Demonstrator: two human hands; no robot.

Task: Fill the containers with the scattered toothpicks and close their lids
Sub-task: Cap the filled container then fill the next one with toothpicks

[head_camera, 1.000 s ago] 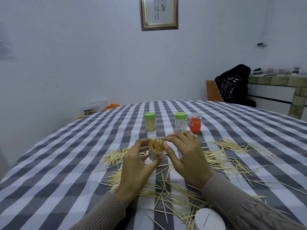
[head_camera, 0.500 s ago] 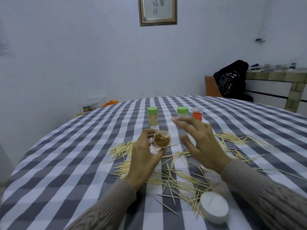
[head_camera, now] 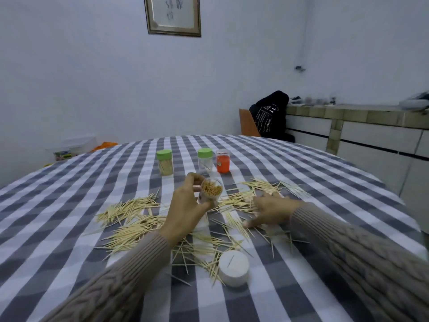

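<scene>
Head view: left hand (head_camera: 185,205) grips open container (head_camera: 210,192) w/ fingers curled round it, mouth tipped toward the person, prob. so it's ready for more sticks; already packed. Right hand (head_camera: 269,210) lies flat, fingers spread, on scattered toothpicks (head_camera: 130,208) on tabletop (head_camera: 69,263), prob. to gather a bunch. White lid (head_camera: 234,270) sits near, off to leave the mouth open.

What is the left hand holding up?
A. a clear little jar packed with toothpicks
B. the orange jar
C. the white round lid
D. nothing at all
A: the left hand grips a small clear plastic jar full of wooden toothpicks, tipped toward the camera, while the white round lid lies on the checked tablecloth and the orange jar stands far back.
</scene>
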